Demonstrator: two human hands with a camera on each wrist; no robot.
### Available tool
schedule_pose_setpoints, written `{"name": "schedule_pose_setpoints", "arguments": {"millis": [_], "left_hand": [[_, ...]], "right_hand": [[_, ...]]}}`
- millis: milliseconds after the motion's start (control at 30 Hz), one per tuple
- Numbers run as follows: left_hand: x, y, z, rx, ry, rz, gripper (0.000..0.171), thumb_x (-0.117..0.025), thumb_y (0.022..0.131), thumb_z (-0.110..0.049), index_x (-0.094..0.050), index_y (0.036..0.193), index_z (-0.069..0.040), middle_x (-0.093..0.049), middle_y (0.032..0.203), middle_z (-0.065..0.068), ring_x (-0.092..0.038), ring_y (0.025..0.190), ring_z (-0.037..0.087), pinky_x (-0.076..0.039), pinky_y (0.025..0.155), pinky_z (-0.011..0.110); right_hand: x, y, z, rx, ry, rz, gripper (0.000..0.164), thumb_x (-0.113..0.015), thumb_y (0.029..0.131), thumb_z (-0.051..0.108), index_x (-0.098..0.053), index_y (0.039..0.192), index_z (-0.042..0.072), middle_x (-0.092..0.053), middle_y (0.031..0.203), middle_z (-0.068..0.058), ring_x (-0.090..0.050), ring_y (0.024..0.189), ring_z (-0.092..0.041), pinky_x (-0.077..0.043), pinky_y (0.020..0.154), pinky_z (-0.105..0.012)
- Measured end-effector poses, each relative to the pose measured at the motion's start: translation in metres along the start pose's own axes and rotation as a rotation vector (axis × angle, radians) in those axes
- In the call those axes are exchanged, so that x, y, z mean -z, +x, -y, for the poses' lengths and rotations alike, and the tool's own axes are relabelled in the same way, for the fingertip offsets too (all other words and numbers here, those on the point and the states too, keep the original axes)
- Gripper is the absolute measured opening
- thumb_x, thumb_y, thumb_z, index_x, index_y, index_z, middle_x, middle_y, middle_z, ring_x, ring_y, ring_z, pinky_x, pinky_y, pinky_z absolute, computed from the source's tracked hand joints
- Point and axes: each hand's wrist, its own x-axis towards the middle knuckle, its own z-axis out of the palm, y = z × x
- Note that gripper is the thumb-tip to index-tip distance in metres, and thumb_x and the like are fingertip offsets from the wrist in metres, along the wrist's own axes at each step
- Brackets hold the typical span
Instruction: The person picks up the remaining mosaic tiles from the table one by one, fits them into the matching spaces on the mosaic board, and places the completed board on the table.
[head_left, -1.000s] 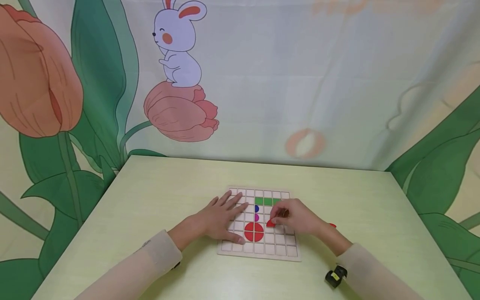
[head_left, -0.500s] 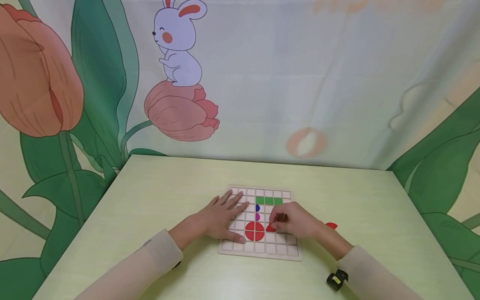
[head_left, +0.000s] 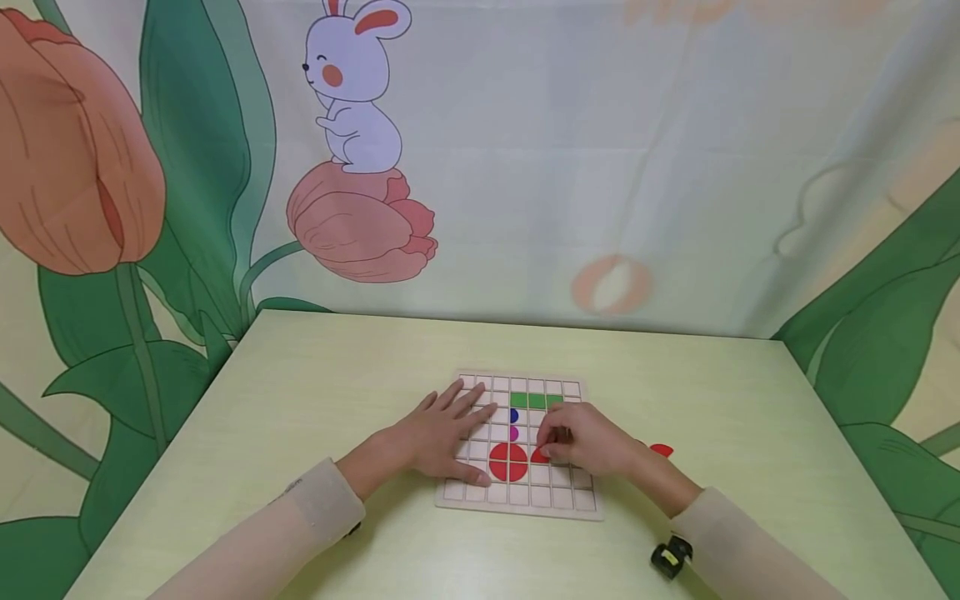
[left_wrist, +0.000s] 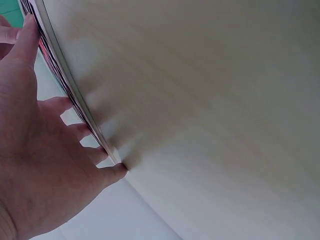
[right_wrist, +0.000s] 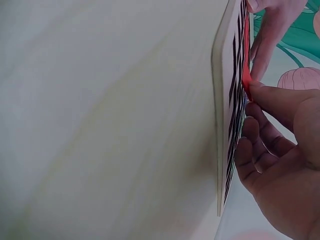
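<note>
A pale wooden grid board [head_left: 517, 497] lies flat on the table. My left hand [head_left: 442, 439] rests on its left side with fingers spread; the left wrist view shows that hand [left_wrist: 50, 135] along the board's edge. With thumb and fingertips my right hand [head_left: 588, 437] pinches a red quarter-circle piece [head_left: 538, 455] at the board, right of a red circle [head_left: 508, 462] made up of quarter pieces. In the right wrist view the red piece [right_wrist: 247, 82] sits between thumb and board. Above the circle are a magenta half-circle [head_left: 513, 434], a blue half-circle [head_left: 514, 415] and a green strip [head_left: 536, 401].
Another red piece [head_left: 661, 451] lies on the table beyond the right forearm, partly covered by it. A black wrist camera [head_left: 671, 557] is fixed at the right cuff. Behind the table [head_left: 360, 358] hangs a printed curtain [head_left: 510, 167].
My right hand has shifted slightly toward the near side with the red piece, bringing it beside the red circle. More of the loose red piece shows past the forearm. The left hand stays put.
</note>
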Motion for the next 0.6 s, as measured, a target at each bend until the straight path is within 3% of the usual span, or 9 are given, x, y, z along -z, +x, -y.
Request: {"name": "schedule_pose_setpoints", "arguments": {"millis": [367, 600], "left_hand": [[0.003, -0.002, -0.001, -0.001, 0.000, 0.003, 0.113, -0.061, 0.085, -0.085, -0.015, 0.172, -0.028, -0.001, 0.179, 0.006, 0.002, 0.163, 0.039, -0.014, 0.127, 0.065], [0.001, -0.002, -0.002, 0.000, -0.009, -0.002, 0.113, -0.062, 0.086, -0.085, -0.016, 0.172, -0.028, -0.001, 0.179, 0.006, 0.002, 0.163, 0.040, -0.014, 0.127, 0.065]], "right_hand": [[0.000, 0.001, -0.001, 0.001, -0.033, -0.011, 0.006, -0.083, 0.094, 0.013, -0.078, 0.095, 0.017, -0.064, 0.092, 0.010, -0.059, 0.085, -0.012, -0.054, 0.074, -0.026], [0.020, -0.009, -0.003, -0.052, -0.043, -0.083, 0.009, -0.082, 0.094, 0.009, -0.077, 0.097, 0.016, -0.063, 0.088, 0.010, -0.057, 0.082, -0.014, -0.052, 0.070, -0.025]]}}
